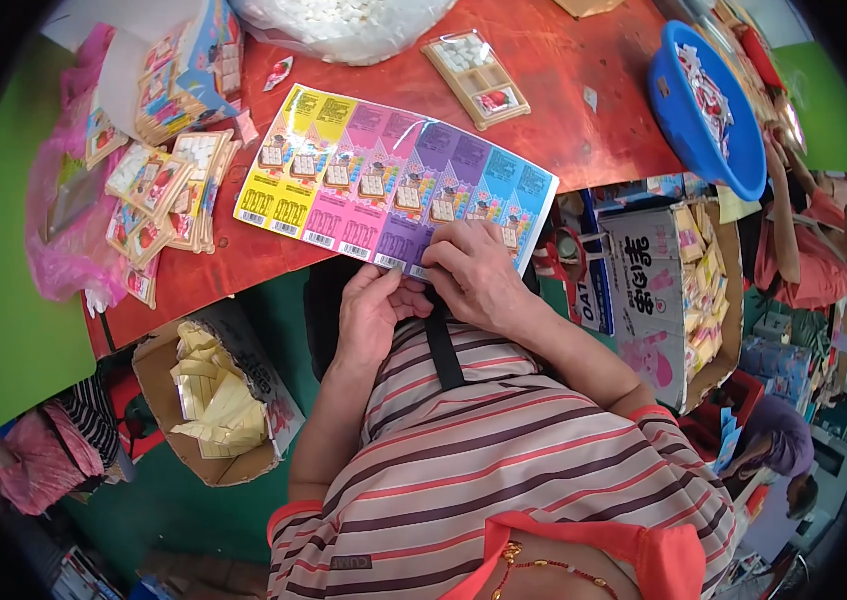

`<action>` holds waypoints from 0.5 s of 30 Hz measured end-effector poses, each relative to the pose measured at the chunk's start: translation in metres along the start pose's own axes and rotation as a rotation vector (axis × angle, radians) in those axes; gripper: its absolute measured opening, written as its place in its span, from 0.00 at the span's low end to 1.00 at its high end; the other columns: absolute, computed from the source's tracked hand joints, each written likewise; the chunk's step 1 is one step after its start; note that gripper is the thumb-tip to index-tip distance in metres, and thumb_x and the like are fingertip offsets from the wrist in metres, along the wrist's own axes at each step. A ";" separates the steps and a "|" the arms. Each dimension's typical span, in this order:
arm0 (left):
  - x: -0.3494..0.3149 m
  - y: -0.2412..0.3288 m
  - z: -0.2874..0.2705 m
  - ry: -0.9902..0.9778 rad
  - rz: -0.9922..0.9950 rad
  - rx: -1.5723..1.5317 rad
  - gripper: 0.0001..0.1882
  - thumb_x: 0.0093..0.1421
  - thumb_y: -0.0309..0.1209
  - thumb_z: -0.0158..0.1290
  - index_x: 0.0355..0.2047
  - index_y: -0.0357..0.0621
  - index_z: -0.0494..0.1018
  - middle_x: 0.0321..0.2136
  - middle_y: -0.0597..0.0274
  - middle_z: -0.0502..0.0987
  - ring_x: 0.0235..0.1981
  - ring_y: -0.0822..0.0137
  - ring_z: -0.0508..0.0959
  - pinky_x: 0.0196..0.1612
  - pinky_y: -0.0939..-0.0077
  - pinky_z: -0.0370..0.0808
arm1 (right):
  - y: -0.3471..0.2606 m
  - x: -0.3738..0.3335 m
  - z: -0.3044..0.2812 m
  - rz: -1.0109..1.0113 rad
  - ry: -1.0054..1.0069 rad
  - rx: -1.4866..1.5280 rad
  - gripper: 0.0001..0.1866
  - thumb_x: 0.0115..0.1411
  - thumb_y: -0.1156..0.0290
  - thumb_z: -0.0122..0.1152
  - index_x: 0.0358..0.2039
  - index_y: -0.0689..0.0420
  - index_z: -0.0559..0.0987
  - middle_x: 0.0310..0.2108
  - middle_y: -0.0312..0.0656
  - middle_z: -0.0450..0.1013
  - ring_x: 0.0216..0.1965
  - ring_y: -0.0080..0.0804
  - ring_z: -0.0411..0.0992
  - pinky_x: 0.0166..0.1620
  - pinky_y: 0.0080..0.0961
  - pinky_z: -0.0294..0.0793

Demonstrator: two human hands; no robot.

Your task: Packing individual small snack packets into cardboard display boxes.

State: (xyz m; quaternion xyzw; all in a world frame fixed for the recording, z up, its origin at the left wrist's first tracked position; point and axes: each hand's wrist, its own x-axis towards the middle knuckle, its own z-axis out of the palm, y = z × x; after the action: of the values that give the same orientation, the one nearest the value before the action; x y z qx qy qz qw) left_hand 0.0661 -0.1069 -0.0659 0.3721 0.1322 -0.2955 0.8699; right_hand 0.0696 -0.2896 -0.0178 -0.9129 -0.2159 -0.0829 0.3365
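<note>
A sheet of printed labels [343,190] lies on the red table and overhangs its near edge. Its columns run yellow, pink, purple and blue. My left hand [375,312] has thumb and fingers closed at the sheet's near edge, by the purple columns. Bent over the same edge, my right hand [478,278] grips the sheet close to the left fingertips and hides part of the purple and blue labels. Beyond the sheet sits a compartment tray [475,80] with white pieces and a strawberry-printed packet under clear wrap. Whether a single label is lifted between my fingertips cannot be made out.
Filled trays [148,185] are piled at the left beside pink plastic [63,240]. A clear bag of white pieces [343,25] stands at the back. The blue basin [661,95] holds packets. Cartons [158,400] flank me below the table. Other people sit nearby.
</note>
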 end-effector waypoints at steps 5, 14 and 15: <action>0.001 -0.007 0.001 -0.076 -0.074 0.050 0.12 0.67 0.31 0.43 0.42 0.34 0.71 0.29 0.54 0.78 0.26 0.62 0.80 0.34 0.68 0.79 | -0.002 -0.018 -0.004 0.021 0.019 -0.031 0.12 0.48 0.74 0.66 0.35 0.56 0.75 0.39 0.43 0.69 0.42 0.42 0.68 0.48 0.37 0.62; -0.003 -0.006 0.024 -0.078 -0.033 -0.021 0.13 0.67 0.28 0.43 0.43 0.30 0.70 0.34 0.49 0.78 0.30 0.60 0.80 0.36 0.67 0.78 | -0.003 -0.028 -0.008 0.045 0.119 0.021 0.14 0.47 0.72 0.67 0.34 0.58 0.74 0.44 0.45 0.68 0.46 0.45 0.68 0.49 0.39 0.63; -0.004 -0.007 0.025 -0.085 -0.026 -0.032 0.13 0.67 0.28 0.42 0.44 0.30 0.70 0.34 0.49 0.78 0.30 0.60 0.80 0.36 0.67 0.78 | -0.003 -0.028 -0.009 0.046 0.128 0.026 0.14 0.48 0.72 0.67 0.34 0.58 0.74 0.44 0.45 0.68 0.46 0.45 0.68 0.49 0.39 0.63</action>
State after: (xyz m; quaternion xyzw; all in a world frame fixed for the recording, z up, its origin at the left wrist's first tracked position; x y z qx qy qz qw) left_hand 0.0592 -0.1267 -0.0510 0.3436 0.1045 -0.3201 0.8767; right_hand 0.0431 -0.3030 -0.0175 -0.9060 -0.1740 -0.1305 0.3631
